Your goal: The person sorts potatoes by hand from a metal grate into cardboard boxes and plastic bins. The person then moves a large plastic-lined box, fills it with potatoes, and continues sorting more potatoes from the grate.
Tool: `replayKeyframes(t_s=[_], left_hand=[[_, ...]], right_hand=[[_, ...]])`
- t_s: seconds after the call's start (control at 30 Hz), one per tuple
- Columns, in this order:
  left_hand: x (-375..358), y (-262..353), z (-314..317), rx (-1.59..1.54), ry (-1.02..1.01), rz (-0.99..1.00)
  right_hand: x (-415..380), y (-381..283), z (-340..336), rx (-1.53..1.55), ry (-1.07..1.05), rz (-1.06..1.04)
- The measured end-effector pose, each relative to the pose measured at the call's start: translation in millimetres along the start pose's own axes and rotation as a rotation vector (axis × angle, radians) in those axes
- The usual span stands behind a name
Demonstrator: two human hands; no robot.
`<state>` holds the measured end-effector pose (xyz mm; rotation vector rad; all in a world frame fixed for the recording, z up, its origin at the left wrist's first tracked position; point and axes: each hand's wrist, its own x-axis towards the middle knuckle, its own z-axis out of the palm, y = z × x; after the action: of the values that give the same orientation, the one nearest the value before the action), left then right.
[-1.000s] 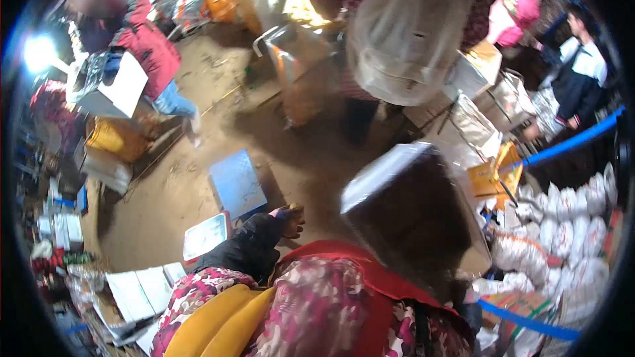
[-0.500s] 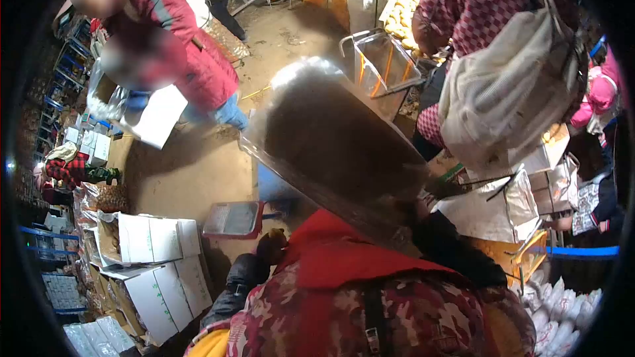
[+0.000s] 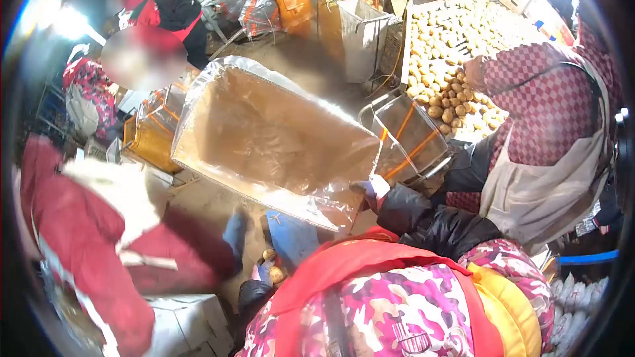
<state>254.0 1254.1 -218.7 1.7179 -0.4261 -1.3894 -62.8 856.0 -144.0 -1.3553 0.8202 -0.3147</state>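
An open cardboard box lined with clear plastic is tilted in front of me, and it looks empty inside. My right hand, at the end of a dark sleeve, grips the box's near right corner. Low in front of my body, my left hand has its fingers around a potato; another potato shows just above it. My left hand is below the box and does not touch it.
A co-worker in a checkered top leans over a sorting table of potatoes at the right. Beside it stands a framed bag. Another person in red is close at the left, near white boxes.
My view has shifted up and right. The box is now brightly lit, showing its inside, and has moved left in view. The person in red has come lower and nearer on the left.
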Motion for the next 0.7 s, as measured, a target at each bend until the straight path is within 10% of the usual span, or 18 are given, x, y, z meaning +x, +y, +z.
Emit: replayKeyframes(t_s=[0.27,0.7], left_hand=[[94,89,-49,-0.062,-0.036,-0.074],[359,381,-195,-0.309,-0.400,-0.303]], right_hand=[[126,-90,-27,-0.411,0.103,-0.356],[395,-150,-107,0.323,0.320,-0.457]])
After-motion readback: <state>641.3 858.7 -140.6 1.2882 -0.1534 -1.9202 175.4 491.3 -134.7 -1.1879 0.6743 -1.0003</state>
